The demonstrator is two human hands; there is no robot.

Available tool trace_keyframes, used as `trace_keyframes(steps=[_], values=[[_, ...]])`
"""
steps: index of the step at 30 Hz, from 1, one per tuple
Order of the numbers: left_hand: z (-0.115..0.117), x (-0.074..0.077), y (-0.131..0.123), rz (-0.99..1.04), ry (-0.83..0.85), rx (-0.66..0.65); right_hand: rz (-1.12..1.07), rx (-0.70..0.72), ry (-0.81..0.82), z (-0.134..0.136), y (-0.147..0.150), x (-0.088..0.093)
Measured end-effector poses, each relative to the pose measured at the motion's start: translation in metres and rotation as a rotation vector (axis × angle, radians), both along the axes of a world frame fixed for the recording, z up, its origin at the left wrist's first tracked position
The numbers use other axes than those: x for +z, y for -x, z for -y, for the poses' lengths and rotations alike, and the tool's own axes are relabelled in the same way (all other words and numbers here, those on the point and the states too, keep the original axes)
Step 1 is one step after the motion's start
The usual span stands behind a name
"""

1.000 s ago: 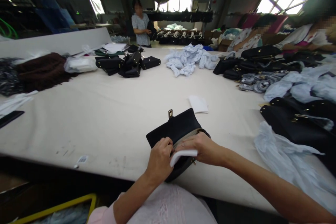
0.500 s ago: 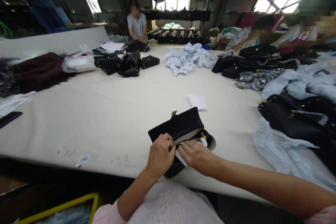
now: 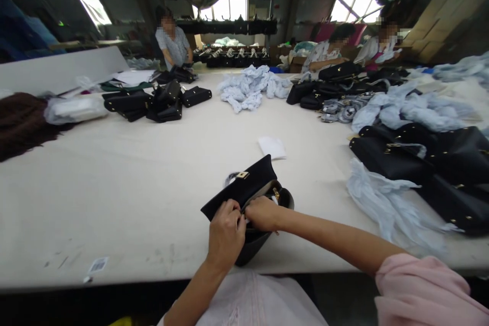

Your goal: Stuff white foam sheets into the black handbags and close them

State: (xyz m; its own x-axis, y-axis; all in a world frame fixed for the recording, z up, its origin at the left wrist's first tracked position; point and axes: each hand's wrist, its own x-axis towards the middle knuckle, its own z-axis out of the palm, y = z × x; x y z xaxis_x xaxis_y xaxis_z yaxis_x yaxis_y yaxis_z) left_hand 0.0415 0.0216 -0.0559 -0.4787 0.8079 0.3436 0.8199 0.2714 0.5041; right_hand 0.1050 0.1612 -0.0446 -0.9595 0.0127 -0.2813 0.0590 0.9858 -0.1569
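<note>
A black handbag (image 3: 254, 175) stands near the table's front edge with its flap raised and a gold clasp (image 3: 242, 175) on the flap. My left hand (image 3: 227, 226) is closed on the edge of the bag's opening, thumb toward the inside. Curled, my right hand (image 3: 263, 213) dips into the opening beside it. Its fingertips are hidden in the bag, and I cannot make out what they hold. A gold zipper pull (image 3: 275, 193) shows at the right end of the opening.
A folded white paper (image 3: 272, 147) lies beyond the bag. Black bags (image 3: 416, 155) and pale blue tissue (image 3: 376, 198) lie to the right; more bags (image 3: 164, 102) and crumpled tissue (image 3: 250, 86) sit farther back. Several people work across the table.
My right hand has gone deeper into the bag, and the white piece under it is now mostly hidden. The bag has tilted more upright. The view has shifted right.
</note>
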Motion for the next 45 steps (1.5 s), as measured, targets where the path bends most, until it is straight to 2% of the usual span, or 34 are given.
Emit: trace_keyframes(steps=[3,7,9,13,19,22,25,28,34,37,40,45], values=[[0.003,0.000,0.005,0.047,-0.026,-0.009,-0.002,-0.002,0.049,-0.006,-0.014,0.006],[0.006,-0.002,0.011,0.172,-0.069,-0.054,-0.144,-0.095,0.079,-0.012,-0.039,0.018],[0.006,-0.003,0.010,0.197,-0.068,-0.064,-0.161,-0.066,0.130,-0.014,-0.044,0.022],[0.003,-0.005,0.003,0.143,-0.048,-0.046,-0.056,0.044,0.194,-0.016,-0.032,0.019],[0.002,-0.006,0.004,0.038,-0.028,-0.030,-0.040,0.000,0.170,-0.017,-0.002,0.004],[0.004,-0.004,0.012,0.020,-0.001,-0.045,-0.069,0.028,0.193,-0.023,-0.007,0.009],[0.006,-0.004,0.017,0.051,0.010,-0.056,-0.148,0.057,0.234,-0.032,-0.025,0.021],[0.007,-0.001,0.017,0.094,0.019,-0.079,-0.237,0.035,0.184,-0.042,-0.043,0.031],[-0.008,0.013,0.014,-0.023,0.155,-0.156,-0.313,0.040,-0.113,-0.065,-0.048,0.036],[-0.019,0.013,0.012,0.014,0.202,-0.186,-0.270,0.039,-0.105,-0.073,-0.038,0.031],[-0.024,0.006,0.008,0.075,0.161,-0.158,-0.188,0.019,-0.047,-0.074,-0.030,0.023],[-0.025,0.002,0.003,0.090,0.135,-0.102,-0.106,-0.148,-0.016,-0.073,-0.024,0.022]])
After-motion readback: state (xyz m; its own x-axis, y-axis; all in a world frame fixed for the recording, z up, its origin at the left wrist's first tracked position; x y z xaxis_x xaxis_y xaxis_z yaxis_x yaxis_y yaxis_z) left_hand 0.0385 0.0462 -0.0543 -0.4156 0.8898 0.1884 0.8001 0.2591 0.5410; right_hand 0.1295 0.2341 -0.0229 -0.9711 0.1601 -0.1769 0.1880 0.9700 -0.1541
